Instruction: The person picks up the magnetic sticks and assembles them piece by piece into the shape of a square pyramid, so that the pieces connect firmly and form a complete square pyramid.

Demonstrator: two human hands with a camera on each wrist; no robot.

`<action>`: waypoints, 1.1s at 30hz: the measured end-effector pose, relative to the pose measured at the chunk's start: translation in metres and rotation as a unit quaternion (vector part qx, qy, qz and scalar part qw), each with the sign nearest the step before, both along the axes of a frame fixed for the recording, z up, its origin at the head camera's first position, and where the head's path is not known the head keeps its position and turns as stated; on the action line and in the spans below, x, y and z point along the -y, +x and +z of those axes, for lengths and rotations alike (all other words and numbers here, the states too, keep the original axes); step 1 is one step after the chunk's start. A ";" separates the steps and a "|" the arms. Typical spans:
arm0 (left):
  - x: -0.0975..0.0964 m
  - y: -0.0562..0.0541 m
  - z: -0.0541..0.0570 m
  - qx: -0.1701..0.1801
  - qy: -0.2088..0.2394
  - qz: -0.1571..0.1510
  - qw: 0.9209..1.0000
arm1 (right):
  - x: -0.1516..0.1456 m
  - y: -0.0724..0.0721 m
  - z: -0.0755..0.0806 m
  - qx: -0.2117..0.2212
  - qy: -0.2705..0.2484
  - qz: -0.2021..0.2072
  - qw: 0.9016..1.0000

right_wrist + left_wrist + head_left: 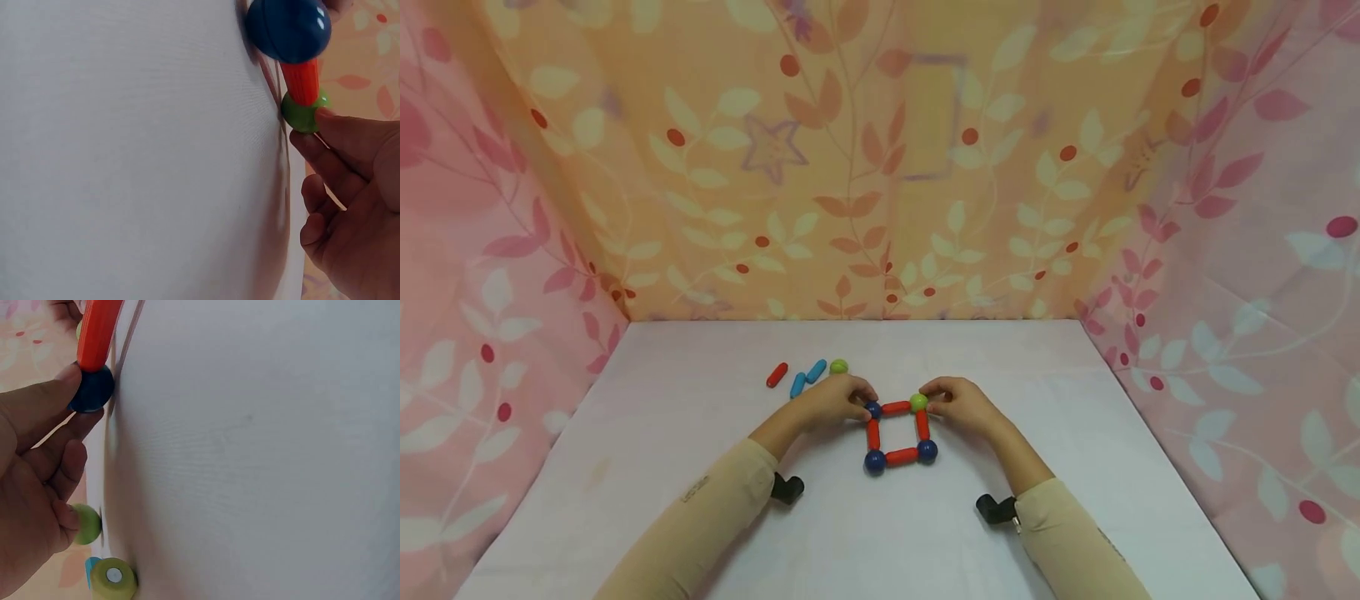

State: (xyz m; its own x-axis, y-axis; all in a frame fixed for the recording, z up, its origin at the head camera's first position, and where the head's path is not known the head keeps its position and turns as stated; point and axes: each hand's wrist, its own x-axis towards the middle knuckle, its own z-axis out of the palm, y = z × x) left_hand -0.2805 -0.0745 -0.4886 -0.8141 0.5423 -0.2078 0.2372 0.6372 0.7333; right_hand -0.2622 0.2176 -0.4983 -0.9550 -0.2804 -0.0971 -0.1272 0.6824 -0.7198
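A square of red rods and balls lies on the white table. Its far-left corner is a dark blue ball [872, 409], which my left hand [837, 398] pinches between thumb and fingers. At the far-right corner is a green ball [918, 402], held by the thumb and fingertip of my right hand [961, 403]. Two more blue balls form the near corners, the left one [875, 462] and the right one [927, 451]. A red rod [896, 407] joins the two held balls. The right wrist view shows the green ball [305, 112] below a red rod [301, 81].
Behind my left hand lie a loose red rod [777, 375], two light blue rods [816, 371] and a green ball [838, 367]. The left wrist view shows a yellow-green ball [114, 579] with a metal dot. Patterned curtains [880, 167] surround the table [700, 517].
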 end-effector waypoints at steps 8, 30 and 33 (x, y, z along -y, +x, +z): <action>0.001 0.004 -0.002 -0.019 0.008 0.036 0.999 | 0.002 0.004 -0.001 0.000 0.004 -0.018 1.000; 0.039 0.034 0.007 -0.130 -0.029 0.143 0.981 | 0.018 0.029 0.005 -0.035 0.029 -0.059 0.997; 0.052 0.043 0.008 -0.145 -0.035 0.167 0.975 | 0.013 0.026 0.001 -0.035 0.030 -0.053 0.998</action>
State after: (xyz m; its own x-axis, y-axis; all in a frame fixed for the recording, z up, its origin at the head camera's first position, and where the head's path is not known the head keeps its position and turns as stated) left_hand -0.2370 -0.1268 -0.4810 -0.9728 0.2297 0.0310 0.1992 0.7603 0.6182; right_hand -0.2361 0.2046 -0.4971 -0.9839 -0.1735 -0.0425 -0.1009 0.7359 -0.6695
